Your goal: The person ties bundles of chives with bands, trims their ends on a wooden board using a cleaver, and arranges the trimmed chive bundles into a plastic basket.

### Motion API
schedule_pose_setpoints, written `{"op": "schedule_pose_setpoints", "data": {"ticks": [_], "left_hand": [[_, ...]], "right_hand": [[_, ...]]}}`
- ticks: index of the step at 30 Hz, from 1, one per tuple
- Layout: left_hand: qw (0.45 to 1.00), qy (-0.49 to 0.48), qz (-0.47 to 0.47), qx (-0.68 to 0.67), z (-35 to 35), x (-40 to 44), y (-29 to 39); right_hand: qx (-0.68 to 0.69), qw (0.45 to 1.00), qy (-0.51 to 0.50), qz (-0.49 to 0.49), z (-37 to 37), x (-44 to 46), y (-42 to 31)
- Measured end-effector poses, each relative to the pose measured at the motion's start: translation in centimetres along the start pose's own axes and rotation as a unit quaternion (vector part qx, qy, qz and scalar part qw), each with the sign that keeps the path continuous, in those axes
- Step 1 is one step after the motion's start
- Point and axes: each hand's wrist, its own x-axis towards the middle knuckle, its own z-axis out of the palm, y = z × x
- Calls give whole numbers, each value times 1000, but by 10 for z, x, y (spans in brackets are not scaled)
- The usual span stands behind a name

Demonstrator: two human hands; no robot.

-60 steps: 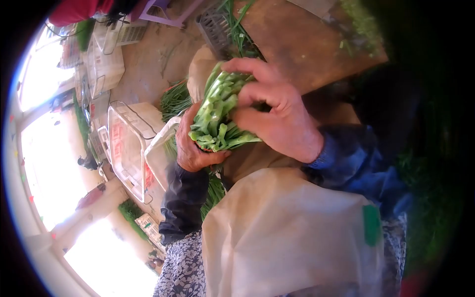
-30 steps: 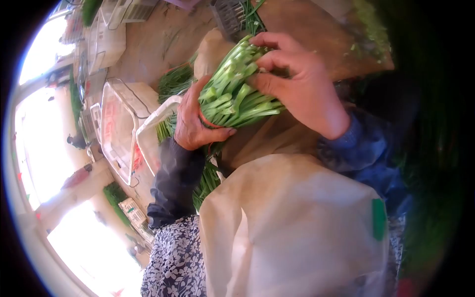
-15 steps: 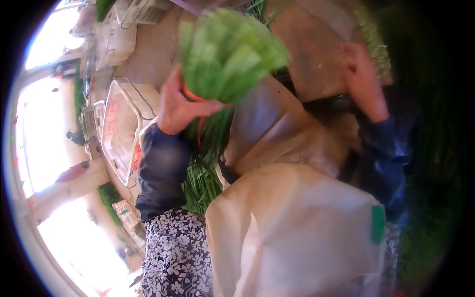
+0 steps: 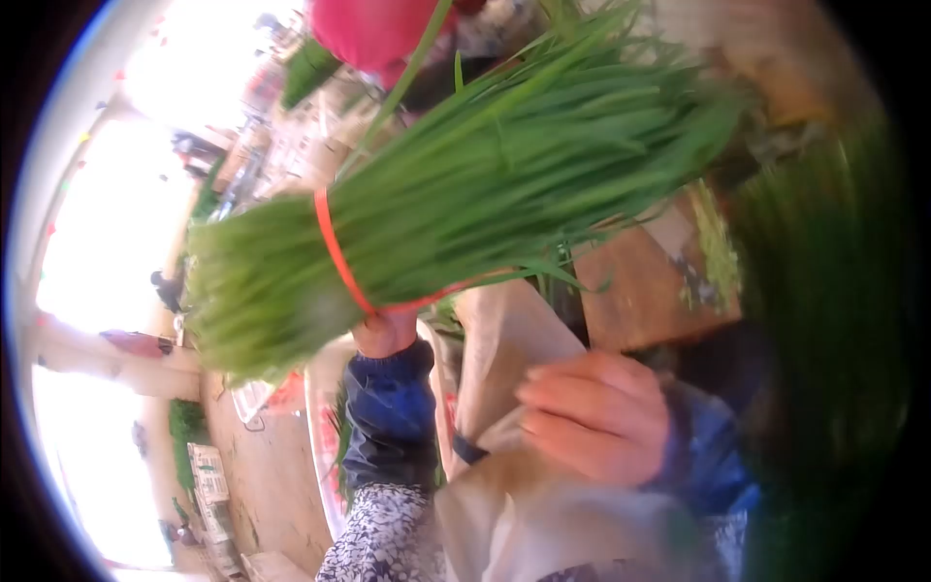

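Note:
A thick bundle of long-leaved chives (image 4: 514, 175) spans the upper middle of the head view, its cut ends to the left and its leaf tips to the right. An orange-red band (image 4: 335, 247) circles it near the cut ends. My left hand (image 4: 386, 335) is closed on the bundle from below, its fingers mostly hidden behind the stalks. Lower right, my right hand (image 4: 596, 417) hovers over the beige apron (image 4: 572, 504), back of the hand up. Its fingers are loosely bent with small gaps, and nothing shows in them.
A white crate (image 4: 315, 417) with greens inside stands below my left forearm. A brown board (image 4: 650, 281) lies beyond my right hand. Dark green leaves (image 4: 824, 291) are massed along the right side. A person in pink (image 4: 373, 34) is at the top.
The bundle has swung from cut ends facing me to lying sideways, closer to my head. My right hand has come down from the board to above the apron. The view has shifted.

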Motion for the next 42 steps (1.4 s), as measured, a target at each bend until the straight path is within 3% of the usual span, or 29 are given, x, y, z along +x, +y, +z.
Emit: {"op": "schedule_pose_setpoints", "data": {"ticks": [1,2,3,4,6,8,9,10,11,12,13,14,15,16,17,20,23,25,27,28,29,31,33,35,36,38,41,42], "left_hand": [[999,-49,-2,-9,-5,-22,-6],[999,-24,-34,-18,-11,-57,-5],[979,-67,-82,172,-17,-70,-1],[920,-115,-129,353,-23,-85,4],[694,-236,-212,647,-45,-122,20],[586,-290,-119,747,-82,-163,61],[557,-319,-106,760,-97,-167,81],[571,-225,-223,757,-108,-183,107],[701,-100,-315,631,-171,-206,123],[752,19,-339,565,-211,-209,143],[632,-51,-326,701,-136,-140,151],[687,-56,-307,656,-112,-103,148],[693,-101,-302,647,-74,-67,138],[751,-98,-340,557,-41,-47,117],[778,-160,-367,484,-30,-38,95],[679,-388,-390,486,32,-33,32],[646,-486,-406,427,35,-53,9],[635,-489,-431,414,26,-61,21],[687,-389,-491,370,-6,-79,38],[665,-458,-417,417,-19,-82,50],[658,-454,-423,426,-29,-79,59],[612,-407,-579,354,-23,-61,67],[547,-308,-675,389,2,-32,63],[666,-337,-523,412,4,-35,39],[667,-344,-519,409,13,-33,24],[665,-419,-395,476,31,-37,-3],[685,-406,-406,448,34,-38,-34],[708,-376,-451,392,32,-37,-38]], "right_hand": [[2,1000,-25,-2,7,4,6],[-11,999,-40,7,22,-7,7],[3,995,-71,64,31,-9,16],[18,987,-103,120,39,-18,21],[43,967,-114,224,66,-69,26],[66,963,-133,227,77,-92,13],[91,965,-148,198,81,-95,12],[101,963,-135,208,86,-103,8],[97,961,-133,224,91,-117,4],[102,960,-137,221,95,-116,5],[110,960,-141,214,99,-112,9],[108,965,-127,201,101,-110,12],[108,965,-126,202,100,-107,11],[115,961,-137,213,96,-105,11],[121,956,-147,224,92,-104,10],[41,977,-76,196,74,-104,7],[-20,967,-83,240,41,-109,-1],[-15,960,-80,269,33,-112,-8],[83,935,-138,316,30,-113,-12],[95,919,-186,334,33,-112,-14],[106,920,-181,330,39,-114,-12],[123,925,-183,311,51,-120,-6],[136,921,-189,311,48,-121,-7],[126,919,-194,318,49,-121,-5],[133,921,-187,315,50,-124,-3],[131,921,-180,320,47,-126,-2],[124,921,-204,307,42,-124,-3],[106,933,-187,290,42,-124,-6]]}}
